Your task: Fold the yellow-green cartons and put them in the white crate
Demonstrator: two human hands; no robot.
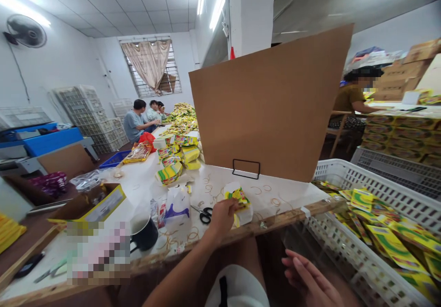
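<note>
My left hand [222,215] is at the table's front edge, its fingers closed on yellow packets [242,197]. Beneath and around these packets is a small white-and-yellow carton [245,216], partly hidden by the hand. Below the table edge, beside the white plastic basket [330,167], hangs my right hand [306,275]. Its fingers are loosely stretched and apart, with nothing seen in them. Many flat yellow packets [392,245] fill the basket. Black-handled scissors [206,215] lie just left of my left hand.
A brown cardboard sheet [268,114] stands upright across the table [138,178], near a black wire stand [246,169]. Left are a dark mug [146,233], a tissue pack [177,206] and an open box [103,203]. Yellow bundles [170,171] are stacked behind. Rubber bands lie scattered. Several people sit farther off.
</note>
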